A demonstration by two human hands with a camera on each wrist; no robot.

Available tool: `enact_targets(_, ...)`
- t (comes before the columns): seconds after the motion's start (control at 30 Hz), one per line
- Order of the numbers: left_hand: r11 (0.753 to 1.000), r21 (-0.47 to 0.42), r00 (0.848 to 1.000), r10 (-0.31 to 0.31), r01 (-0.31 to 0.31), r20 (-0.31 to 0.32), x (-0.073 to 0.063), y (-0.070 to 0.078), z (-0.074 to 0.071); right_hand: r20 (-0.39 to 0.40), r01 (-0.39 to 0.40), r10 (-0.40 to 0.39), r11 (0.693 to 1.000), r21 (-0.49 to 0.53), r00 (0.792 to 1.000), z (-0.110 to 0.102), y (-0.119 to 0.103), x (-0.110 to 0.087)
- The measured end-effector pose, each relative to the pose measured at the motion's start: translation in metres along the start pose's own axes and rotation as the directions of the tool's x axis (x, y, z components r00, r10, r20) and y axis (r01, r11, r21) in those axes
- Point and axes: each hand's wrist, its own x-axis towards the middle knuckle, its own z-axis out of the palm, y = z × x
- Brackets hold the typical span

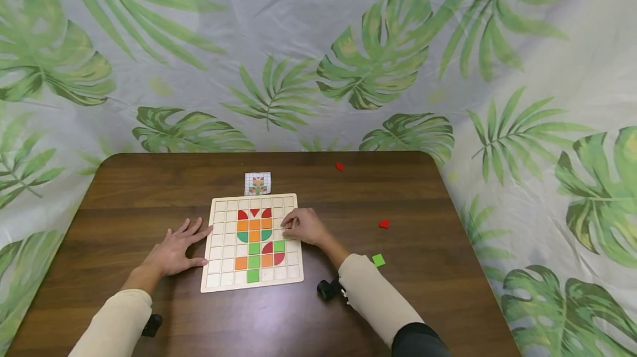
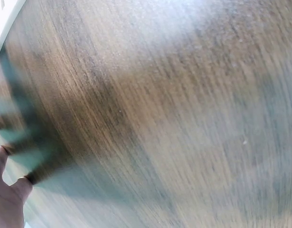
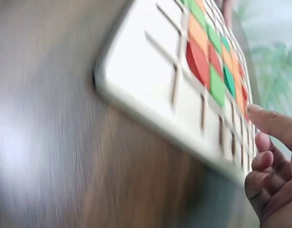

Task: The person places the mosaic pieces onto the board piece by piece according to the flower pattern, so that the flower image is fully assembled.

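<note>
A pale wooden grid board [image 1: 293,272] lies on the table, bearing a flower-like pattern of red, orange and green pieces. The green square [image 1: 253,276] forms the bottom of its stem. My left hand [image 1: 175,250] is spread flat, with fingertips at the board's left edge. Over the right side of the board is my right hand [image 1: 306,226], its fingers loosely bent. In the right wrist view no piece shows between the fingers of that hand [image 3: 276,190]. Just behind the board lies a small pattern card [image 1: 257,184].
Loose pieces lie on the brown table [image 1: 149,191]: a red piece [image 1: 340,167] at the back, another red piece [image 1: 384,224] to the right, and a green square [image 1: 379,260] beside the right sleeve. A leaf-print cloth [image 1: 278,42] hangs behind the table.
</note>
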Motion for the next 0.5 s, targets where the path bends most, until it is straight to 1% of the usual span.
enact_targets(0.1,1.000,-0.001,1.000,0.010,-0.010,-0.009,0.000,0.000,-0.001,-0.052,-0.027,0.028,1.000,0.010,0.998,-0.019,0.015,-0.006)
enact_targets(0.2,1.000,-0.015,1.000,0.009,-0.009,-0.012,-0.001,0.002,-0.001,-0.106,-0.062,0.066,0.997,0.036,0.992,-0.037,0.031,-0.014)
enact_targets(0.33,0.999,-0.035,1.000,0.006,-0.006,-0.017,0.000,0.004,-0.001,-0.163,-0.105,0.115,0.992,0.070,0.980,-0.060,0.051,-0.028)
enact_targets(0.5,0.999,-0.048,1.000,-0.006,0.005,-0.014,0.000,0.005,-0.002,-0.215,-0.152,0.166,0.985,0.079,0.962,-0.086,0.073,-0.046)
